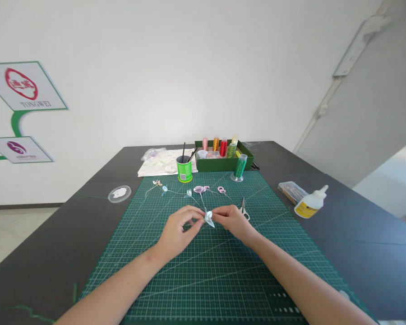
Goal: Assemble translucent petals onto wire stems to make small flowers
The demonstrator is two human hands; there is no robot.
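Observation:
A small pale blue flower (209, 218) with pointed petals is held between my two hands above the cutting mat. My left hand (180, 228) pinches it from the left with thumb and forefinger. From the other side, the closed fingertips of my right hand (236, 222) grip its edge. Just beyond lie a pink-purple wire-stemmed flower (198, 189), a light blue one (188, 193) and another blue one (164, 190). White-handled scissors (244, 211) rest beside my right hand, partly hidden by it.
A green cutting mat (196, 280) covers the dark table's middle. Behind it stand a green can (184, 170) with dark sticks, a spool of green thread (240, 166) and a green box (219, 164) of spools. Right: a glue bottle (310, 204). Left: a round dish (110, 197).

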